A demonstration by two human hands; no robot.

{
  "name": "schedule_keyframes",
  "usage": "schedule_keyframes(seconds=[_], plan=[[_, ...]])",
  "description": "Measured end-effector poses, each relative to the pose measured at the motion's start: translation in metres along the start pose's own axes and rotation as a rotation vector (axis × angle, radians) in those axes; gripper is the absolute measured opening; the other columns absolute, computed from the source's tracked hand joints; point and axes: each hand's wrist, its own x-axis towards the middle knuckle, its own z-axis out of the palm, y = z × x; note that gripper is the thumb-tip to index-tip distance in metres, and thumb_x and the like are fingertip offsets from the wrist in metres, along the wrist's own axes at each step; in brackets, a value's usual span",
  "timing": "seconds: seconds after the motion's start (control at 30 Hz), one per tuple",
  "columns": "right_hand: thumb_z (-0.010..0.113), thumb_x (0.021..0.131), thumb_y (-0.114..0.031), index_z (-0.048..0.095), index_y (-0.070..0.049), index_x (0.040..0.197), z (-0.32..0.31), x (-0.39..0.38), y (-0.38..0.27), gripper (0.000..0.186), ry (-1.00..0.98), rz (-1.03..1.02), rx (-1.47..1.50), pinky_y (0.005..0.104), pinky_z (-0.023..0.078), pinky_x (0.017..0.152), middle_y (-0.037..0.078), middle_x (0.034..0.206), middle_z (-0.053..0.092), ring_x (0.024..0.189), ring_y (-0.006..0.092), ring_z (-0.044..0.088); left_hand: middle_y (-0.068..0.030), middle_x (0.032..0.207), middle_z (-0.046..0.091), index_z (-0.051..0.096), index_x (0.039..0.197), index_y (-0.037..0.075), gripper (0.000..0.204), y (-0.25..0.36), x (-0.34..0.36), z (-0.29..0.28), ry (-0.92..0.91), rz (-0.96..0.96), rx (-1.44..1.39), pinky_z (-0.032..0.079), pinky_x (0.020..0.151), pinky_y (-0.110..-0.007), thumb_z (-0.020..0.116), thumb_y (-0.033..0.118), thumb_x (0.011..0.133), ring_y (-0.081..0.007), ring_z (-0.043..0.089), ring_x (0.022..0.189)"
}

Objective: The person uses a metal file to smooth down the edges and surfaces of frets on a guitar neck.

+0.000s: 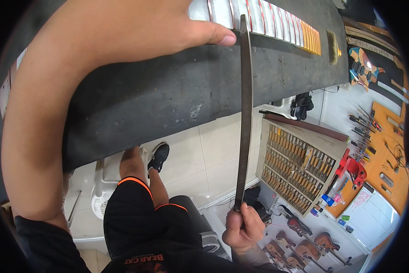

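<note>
- Right hand [242, 227] is closed in a fist round the lower end of a long, thin metal straightedge [245, 113]; its handle end is hidden inside the grip
- The straightedge runs up across the dark bench mat [168, 91], its tip lying on the guitar neck [268, 18]
- Left hand [159, 22] presses flat on the neck's near end, thumb out beside the blade; its fingers are cut off by the top edge, so what they grip cannot be told
- The neck's frets blur toward the far end
- A rack of chisels [300, 168] and small guitar shapes [304, 245] sit at lower right, too small for detail
</note>
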Motion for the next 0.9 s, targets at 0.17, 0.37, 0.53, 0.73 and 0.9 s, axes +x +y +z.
schedule_keyframes(seconds=[0.17,0.37,0.53,0.73,0.9], plan=[[0.056,0.089,0.002,0.058,0.005,0.125,0.000,-0.001,0.000,0.036,0.000,-0.007,-0.026,0.0247,0.043,0.048,0.012,0.067,0.060,0.052,0.0138,0.054,-0.0183,0.091,0.066,0.068,0.098,-0.003,0.051,0.001,-0.003,-0.002,0.049,0.009,0.019,0.051,0.081,-0.042,0.073,0.045,0.081,-0.0350,0.064,0.091],[0.055,0.086,0.005,0.059,0.005,0.123,0.001,-0.003,-0.004,0.037,0.001,-0.011,-0.035,0.0254,0.045,0.050,0.013,0.068,0.061,0.054,0.0148,0.056,-0.0187,0.093,0.066,0.068,0.100,-0.004,0.052,-0.005,-0.006,-0.004,0.008,0.013,-0.016,0.052,0.083,-0.041,0.071,0.044,0.083,-0.0346,0.064,0.093],[0.057,0.086,0.005,0.060,0.004,0.121,-0.001,-0.001,-0.009,0.035,0.000,0.003,-0.095,0.0269,0.047,0.053,0.015,0.072,0.064,0.057,0.0180,0.059,-0.0187,0.092,0.066,0.068,0.101,-0.006,0.053,0.004,-0.006,0.002,0.055,0.012,0.115,0.052,0.083,-0.042,0.071,0.044,0.083,-0.0346,0.065,0.092],[0.060,0.085,0.004,0.061,0.004,0.119,0.002,0.002,-0.017,0.034,0.006,-0.008,-0.155,0.0281,0.048,0.055,0.016,0.074,0.065,0.060,0.0205,0.060,-0.0191,0.091,0.066,0.067,0.100,-0.006,0.052,0.002,-0.001,-0.013,-0.112,-0.078,0.059,0.054,0.081,-0.041,0.069,0.044,0.085,-0.0347,0.066,0.089],[0.059,0.085,0.005,0.061,0.004,0.120,0.005,0.014,-0.019,0.035,-0.003,0.013,-0.136,0.0269,0.046,0.053,0.014,0.070,0.063,0.057,0.0186,0.058,-0.0187,0.091,0.066,0.067,0.101,-0.005,0.051,-0.005,-0.001,-0.022,-0.136,-0.038,-0.050,0.054,0.080,-0.041,0.068,0.043,0.086,-0.0338,0.067,0.090]])
